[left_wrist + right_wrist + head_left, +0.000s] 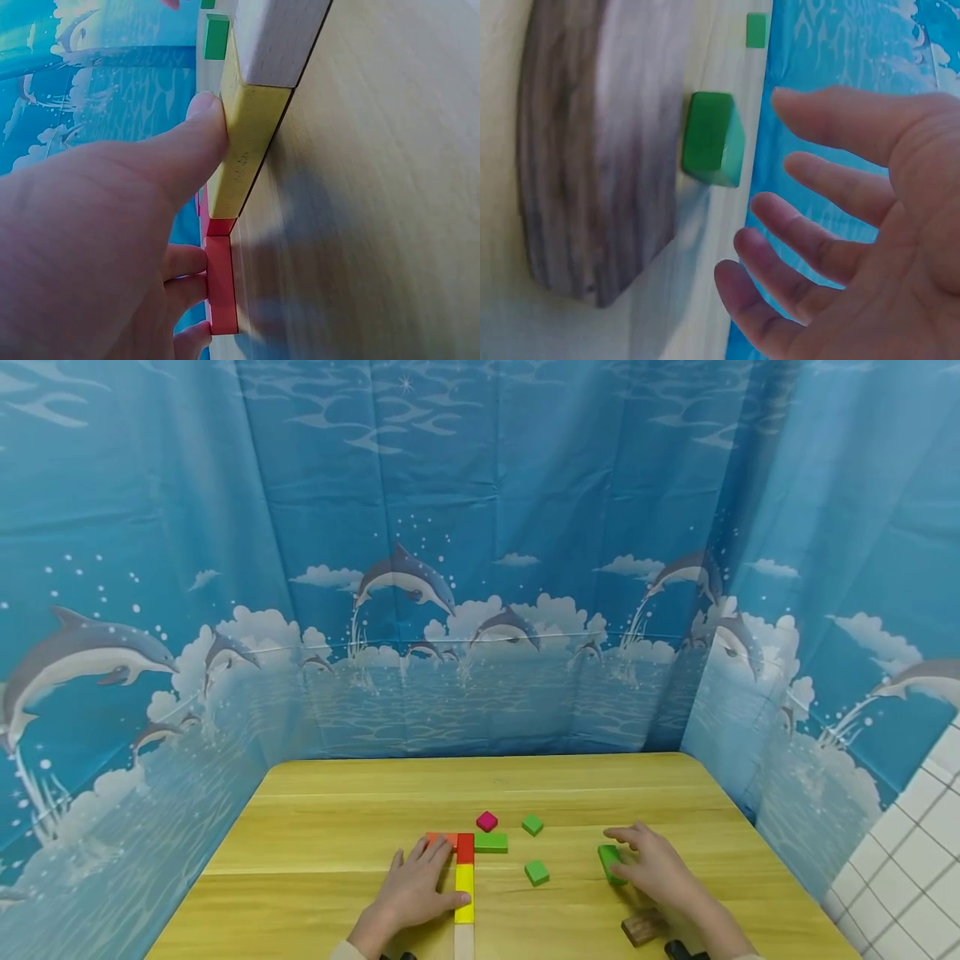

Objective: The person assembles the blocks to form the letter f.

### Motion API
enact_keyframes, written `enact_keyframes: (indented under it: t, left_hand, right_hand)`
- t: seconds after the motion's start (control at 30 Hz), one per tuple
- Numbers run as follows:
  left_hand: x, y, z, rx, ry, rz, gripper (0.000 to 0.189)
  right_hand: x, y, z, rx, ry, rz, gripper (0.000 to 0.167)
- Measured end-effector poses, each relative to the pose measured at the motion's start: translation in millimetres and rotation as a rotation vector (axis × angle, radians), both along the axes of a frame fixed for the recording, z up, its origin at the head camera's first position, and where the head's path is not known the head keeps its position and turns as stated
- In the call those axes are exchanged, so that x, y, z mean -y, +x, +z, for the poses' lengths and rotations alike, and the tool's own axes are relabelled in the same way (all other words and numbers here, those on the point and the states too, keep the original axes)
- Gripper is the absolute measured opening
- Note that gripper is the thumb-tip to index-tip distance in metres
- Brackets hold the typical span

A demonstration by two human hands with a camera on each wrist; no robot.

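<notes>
R grip (652, 865) wide nr oblong grn blk (608, 860); L grip (416, 889) spread, touching yel. blk (464, 878).

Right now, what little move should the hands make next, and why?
Perhaps the right hand should close around the green block nearest it: that hand is open beside it, holding nothing, while the left hand touches the yellow block.

Left hand (412, 887) palm down, thumb (184, 154) extended, right hand (662, 867) with fingers (814, 241) loosely spread
</notes>
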State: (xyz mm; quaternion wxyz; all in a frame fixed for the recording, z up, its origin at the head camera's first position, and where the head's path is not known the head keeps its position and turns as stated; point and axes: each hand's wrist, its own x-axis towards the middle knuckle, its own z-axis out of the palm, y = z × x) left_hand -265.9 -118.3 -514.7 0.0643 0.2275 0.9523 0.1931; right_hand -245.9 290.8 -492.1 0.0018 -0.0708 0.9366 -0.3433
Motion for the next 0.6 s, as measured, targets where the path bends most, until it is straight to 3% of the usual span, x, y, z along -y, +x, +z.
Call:
enact_keyframes:
  t: [0.2, 0.6]
  left_hand:
    - [-1.8, 0.6, 5.2, -0.003, -0.019, 0.008, 0.095]
    - [-1.2, -1.8, -1.6, 0.004, -0.019, 0.009, 0.095]
  right_hand:
    - [-7.8, -2.6, -4.8, 0.043, -0.022, 0.064, 0.057]
    - [-18.8, -10.2, -10.4, 0.016, 0.031, 0.234, 0.057]
